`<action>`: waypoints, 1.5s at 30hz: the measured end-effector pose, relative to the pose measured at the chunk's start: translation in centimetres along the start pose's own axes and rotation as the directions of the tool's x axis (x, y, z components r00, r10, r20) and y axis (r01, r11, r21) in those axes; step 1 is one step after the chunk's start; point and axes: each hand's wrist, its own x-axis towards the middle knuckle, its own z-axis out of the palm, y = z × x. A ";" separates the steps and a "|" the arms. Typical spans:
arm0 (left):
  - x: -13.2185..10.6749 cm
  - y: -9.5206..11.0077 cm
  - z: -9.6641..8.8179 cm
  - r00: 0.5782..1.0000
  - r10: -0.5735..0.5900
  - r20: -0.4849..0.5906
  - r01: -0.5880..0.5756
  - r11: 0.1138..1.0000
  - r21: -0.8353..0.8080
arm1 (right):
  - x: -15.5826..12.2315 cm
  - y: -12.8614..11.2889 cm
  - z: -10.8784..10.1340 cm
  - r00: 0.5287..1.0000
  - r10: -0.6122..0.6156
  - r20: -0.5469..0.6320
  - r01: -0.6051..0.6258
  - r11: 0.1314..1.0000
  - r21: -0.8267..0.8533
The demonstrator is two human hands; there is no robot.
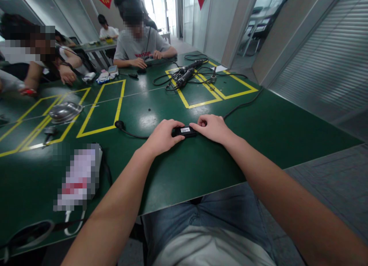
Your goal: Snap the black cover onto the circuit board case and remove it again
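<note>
A small black box (187, 132) with a white printed label lies flat on the green table in front of me. My left hand (164, 136) grips its left end between thumb and fingers. At the other end, my right hand (213, 128) has its fingers curled, with the thumb and fingertips at the box's edge. A black cord (134, 136) runs from beneath my left hand to a round black end piece (119, 124), likely a plug. Another black cable (243, 104) leads from behind my right hand toward the upper right.
Black corded power screwdrivers (185, 78) lie tangled in their cables farther back. A shiny metal bowl-like part (65, 111) and a small dark fitting (50, 131) are on the left. A pixelated pale package (79, 177) sits nearer. Co-workers (140, 43) sit across the table.
</note>
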 end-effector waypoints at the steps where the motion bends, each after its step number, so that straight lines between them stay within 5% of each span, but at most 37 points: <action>1: 0.0 0.0 0.0 1.000 0.004 -0.002 -0.004 1.000 0.006 | 0.0 0.0 0.0 1.000 -0.004 0.000 0.004 1.000 -0.001; 13: -0.2 0.1 0.3 1.000 0.015 -0.027 -0.016 0.999 -0.035 | -0.1 0.1 -0.6 0.997 -0.065 0.039 0.066 0.997 -0.026; 18: 0.1 -0.4 0.6 0.987 -0.100 -0.129 0.081 0.986 -0.144 | 0.2 0.7 -0.4 0.994 -0.105 0.034 0.107 0.993 -0.051; 21: 0.4 -1.2 0.5 0.945 -0.210 -0.249 0.193 0.977 -0.090 | 0.2 0.8 -0.4 0.993 -0.114 0.036 0.116 0.992 -0.051; 24: 0.5 -1.9 0.3 0.928 -0.287 -0.236 0.293 0.956 -0.011 | 0.2 0.7 -0.5 0.993 -0.108 0.046 0.110 0.992 -0.056; 30: 0.1 -0.7 -0.7 0.938 -0.224 -0.266 0.280 0.940 0.195 | 0.1 0.7 -0.5 0.992 -0.125 0.020 0.126 0.979 -0.163; 36: -0.6 1.2 -1.6 0.972 -0.236 -0.005 0.205 0.830 0.519 | -0.1 0.5 -0.2 0.993 -0.113 0.014 0.114 0.971 -0.210; 45: -0.5 2.0 -1.4 0.923 -0.383 0.020 0.339 0.840 0.424 | -0.9 -0.4 -0.9 0.997 -0.035 -0.075 0.020 0.981 -0.191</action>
